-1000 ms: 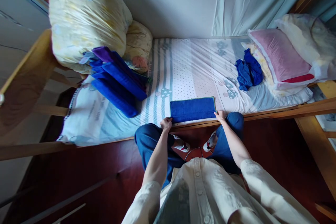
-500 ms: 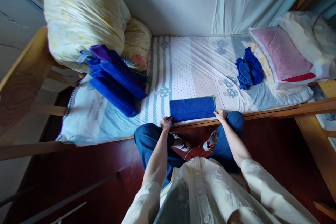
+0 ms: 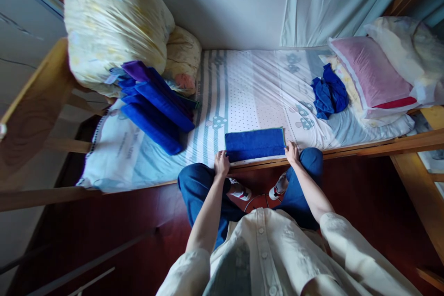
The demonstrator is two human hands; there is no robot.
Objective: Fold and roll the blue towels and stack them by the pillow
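Note:
A blue towel point(image 3: 255, 143), folded into a flat oblong with a thin green edge, lies near the front edge of the bed. My left hand point(image 3: 221, 163) is at its near left corner, the fingers closed on the edge. At the near right corner, my right hand point(image 3: 292, 152) pinches the towel's side between thumb and fingers. Several folded blue towels point(image 3: 156, 118), with a purple one point(image 3: 134, 70) among them, are stacked to the left. A crumpled blue cloth point(image 3: 329, 93) lies on the right part of the bed.
The bed point(image 3: 243, 83) has a patterned sheet and a wooden front rail point(image 3: 378, 148). A large yellow bundle point(image 3: 118, 23) stands at the left, a pink pillow point(image 3: 376, 69) at the right. A pale curtain point(image 3: 333, 4) hangs behind. My knees are against the bed's front.
My left hand has shifted slightly up and right at the towel's corner, its fingers lying more forward. My right hand has moved a little up along its side. The towel stays nearly in place.

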